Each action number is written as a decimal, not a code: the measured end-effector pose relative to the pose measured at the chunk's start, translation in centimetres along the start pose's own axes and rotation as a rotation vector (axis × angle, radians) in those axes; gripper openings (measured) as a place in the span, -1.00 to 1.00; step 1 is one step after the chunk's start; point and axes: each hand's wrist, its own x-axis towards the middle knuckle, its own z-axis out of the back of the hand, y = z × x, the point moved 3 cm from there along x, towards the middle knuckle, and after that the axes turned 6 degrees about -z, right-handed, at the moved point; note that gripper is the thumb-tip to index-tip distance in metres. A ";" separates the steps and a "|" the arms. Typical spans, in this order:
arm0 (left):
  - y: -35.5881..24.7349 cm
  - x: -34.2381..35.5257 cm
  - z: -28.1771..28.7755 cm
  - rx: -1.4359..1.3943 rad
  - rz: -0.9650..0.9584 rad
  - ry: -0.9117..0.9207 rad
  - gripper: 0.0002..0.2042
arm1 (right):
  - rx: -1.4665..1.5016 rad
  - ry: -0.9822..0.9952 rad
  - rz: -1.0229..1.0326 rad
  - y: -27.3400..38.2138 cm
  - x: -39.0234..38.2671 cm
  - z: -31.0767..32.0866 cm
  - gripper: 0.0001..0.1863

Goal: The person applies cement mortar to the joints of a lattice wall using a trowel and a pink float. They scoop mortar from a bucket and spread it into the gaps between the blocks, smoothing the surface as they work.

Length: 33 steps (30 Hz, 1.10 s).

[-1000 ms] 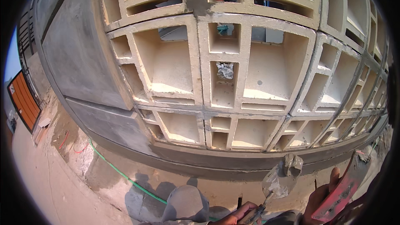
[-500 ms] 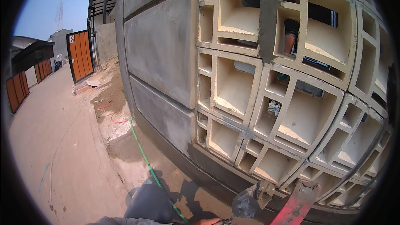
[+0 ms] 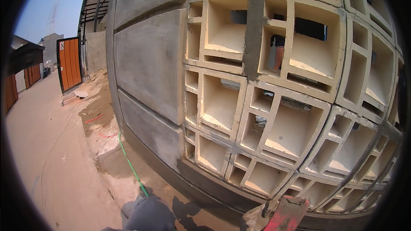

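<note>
Neither of my hands shows; both lie beyond the lower edge. A flat red tool point(image 3: 286, 216) smeared with wet grey mortar juts in at the bottom, its grip out of sight. Beside it on the left is the mortar-coated blade of what looks like a trowel point(image 3: 254, 219), cut off by the picture's edge. Both are just below the lowest rows of cream openwork blocks point(image 3: 293, 128) in the wall. A grey mortar band point(image 3: 255, 30) runs down between two upper blocks. My grey-clad knee point(image 3: 150, 216) shows at lower left.
Smooth grey wall panels point(image 3: 147, 60) adjoin the blocks on the left. A green hose point(image 3: 132, 162) lies along the wall's foot. Through a block opening, part of a person point(image 3: 278, 55) is visible behind the wall. An orange gate point(image 3: 69, 65) stands by the dusty lane point(image 3: 40, 145).
My view has shifted up and right, so the wall sits lower and further left. The red tool and trowel have moved left and down; the bit of hand at the bottom has left view.
</note>
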 end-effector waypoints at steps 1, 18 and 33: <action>0.7 -0.3 0.1 0.000 0.049 0.037 -0.36 | 0.049 0.016 -0.008 -0.3 -0.5 0.1 -0.65; -1.3 -1.3 0.3 -0.269 0.080 -0.079 -0.30 | -0.258 -0.347 0.188 -3.5 -0.7 -4.5 -0.46; 1.5 -1.0 2.3 -0.330 -0.038 -0.010 -0.33 | 0.068 0.100 0.336 -3.1 0.3 -4.0 -0.34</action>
